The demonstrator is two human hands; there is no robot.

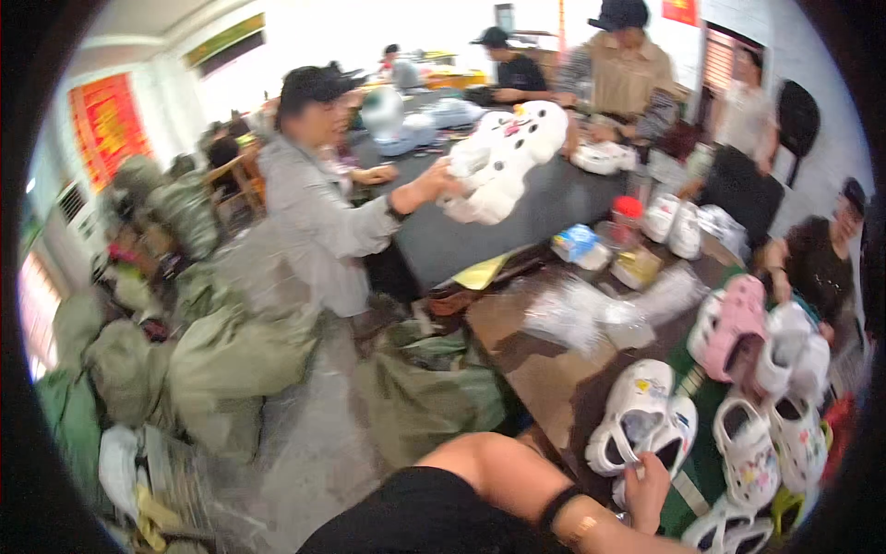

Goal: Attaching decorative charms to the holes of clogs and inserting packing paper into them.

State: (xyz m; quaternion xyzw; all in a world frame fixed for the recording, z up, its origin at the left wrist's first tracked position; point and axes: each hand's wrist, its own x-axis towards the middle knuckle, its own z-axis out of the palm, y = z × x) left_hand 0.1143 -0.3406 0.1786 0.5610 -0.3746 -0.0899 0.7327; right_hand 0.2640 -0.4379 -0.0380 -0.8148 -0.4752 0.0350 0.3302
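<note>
My left forearm comes from a black sleeve along the lower edge, with a black band and a gold-coloured piece at the wrist. My left hand lies at the lower edge, its fingers cut off from view. Just above it, what looks like my right hand has its fingers closed at the strap of a white clog with small coloured charms. The wrist of this hand is hidden. Touching that clog is a second white clog with a yellow charm. Both rest on the brown and green table.
More decorated white clogs and pink clogs crowd the right side. Clear plastic bags and a red-lidded jar stand farther back. A person in grey holds a white, black-dotted object. Green sacks cover the left floor.
</note>
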